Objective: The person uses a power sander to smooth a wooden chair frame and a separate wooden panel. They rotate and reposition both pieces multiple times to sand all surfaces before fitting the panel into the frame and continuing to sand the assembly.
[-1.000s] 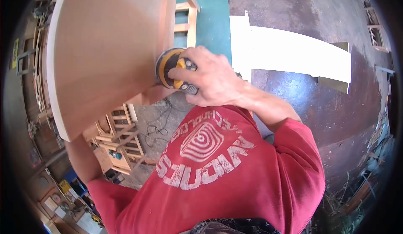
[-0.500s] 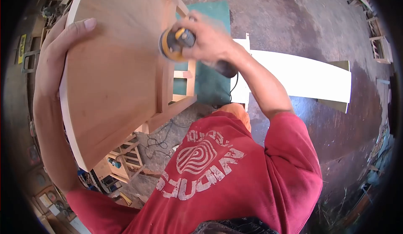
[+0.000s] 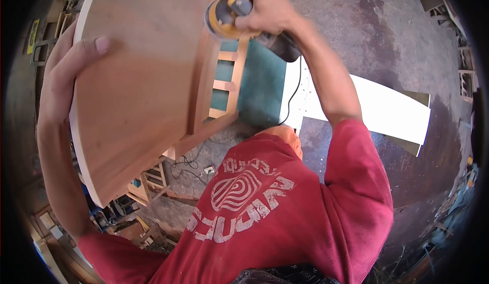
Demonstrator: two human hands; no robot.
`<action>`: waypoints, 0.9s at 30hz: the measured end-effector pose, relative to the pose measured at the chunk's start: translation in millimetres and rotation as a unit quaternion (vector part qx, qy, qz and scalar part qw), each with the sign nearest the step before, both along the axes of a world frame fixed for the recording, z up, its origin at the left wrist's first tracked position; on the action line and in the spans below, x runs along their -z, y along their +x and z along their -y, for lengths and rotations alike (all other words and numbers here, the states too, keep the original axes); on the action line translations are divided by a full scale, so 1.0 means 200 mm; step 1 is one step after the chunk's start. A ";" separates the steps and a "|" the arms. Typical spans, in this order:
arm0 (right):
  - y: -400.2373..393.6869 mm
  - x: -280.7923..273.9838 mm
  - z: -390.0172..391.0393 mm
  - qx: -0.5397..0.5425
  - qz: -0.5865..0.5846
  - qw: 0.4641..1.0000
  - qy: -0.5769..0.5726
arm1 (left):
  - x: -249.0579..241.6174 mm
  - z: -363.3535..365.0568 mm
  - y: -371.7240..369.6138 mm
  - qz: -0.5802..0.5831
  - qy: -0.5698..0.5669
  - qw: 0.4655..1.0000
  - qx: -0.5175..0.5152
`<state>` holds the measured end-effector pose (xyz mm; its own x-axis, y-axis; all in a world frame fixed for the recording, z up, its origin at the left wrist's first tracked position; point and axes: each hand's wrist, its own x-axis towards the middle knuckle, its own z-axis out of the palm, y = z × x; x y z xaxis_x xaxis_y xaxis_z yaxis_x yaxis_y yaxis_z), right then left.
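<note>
A tilted wooden panel (image 3: 137, 100) with wooden rails on its right side fills the left of the view. My left hand (image 3: 69, 67) is closed round its left edge, thumb lying on the broad face and fingers hidden behind. In my right hand (image 3: 267, 9) is a yellow and black orbital sander (image 3: 224, 21), gripped from above. The sander's round pad meets the panel near its upper right side. From the sander a black cord (image 3: 291, 98) hangs down towards my waist.
Beneath the wooden frame lies a green surface (image 3: 260, 90). A long white board (image 3: 382, 103) extends to the right over the concrete floor (image 3: 341, 24). Cables (image 3: 191, 167) and small wooden frames (image 3: 153, 179) are on the floor below the panel.
My right hand has carried the sander up and slightly right along the panel. My left hand keeps its hold on the edge, and the view has shifted a little.
</note>
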<state>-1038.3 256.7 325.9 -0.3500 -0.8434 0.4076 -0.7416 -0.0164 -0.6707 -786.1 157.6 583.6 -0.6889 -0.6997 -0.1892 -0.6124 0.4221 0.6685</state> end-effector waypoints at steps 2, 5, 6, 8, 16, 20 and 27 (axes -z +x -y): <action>0.09 0.07 -0.06 -0.022 0.018 0.999 -0.032 | 0.00 0.01 -0.01 -0.003 -0.005 1.000 0.022; 0.20 0.14 -0.15 -0.053 0.084 0.991 -0.087 | -0.02 0.06 -0.02 0.009 0.009 0.998 0.066; 0.22 0.18 -0.17 -0.064 0.134 0.983 -0.111 | -0.04 0.05 -0.04 0.024 0.010 0.996 0.088; 0.19 0.26 -0.15 -0.016 0.201 0.970 -0.136 | -0.07 0.04 -0.12 0.037 0.004 0.993 0.113; -0.10 0.42 0.09 0.100 0.362 0.907 -0.191 | 0.00 0.01 -0.35 0.027 -0.129 0.988 0.074; -0.20 0.47 0.23 0.095 0.316 0.909 -0.254 | 0.02 0.03 -0.33 0.012 -0.131 0.989 0.060; -0.22 0.38 0.22 0.091 0.272 0.931 -0.226 | 0.04 0.07 -0.30 -0.013 -0.110 0.992 0.069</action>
<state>-1081.9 213.1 249.2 -0.7290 -0.5347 0.4275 -0.3133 -0.2947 -0.9028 -846.6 142.7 576.4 -0.7831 -0.6214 -0.0241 -0.5231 0.6374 0.5657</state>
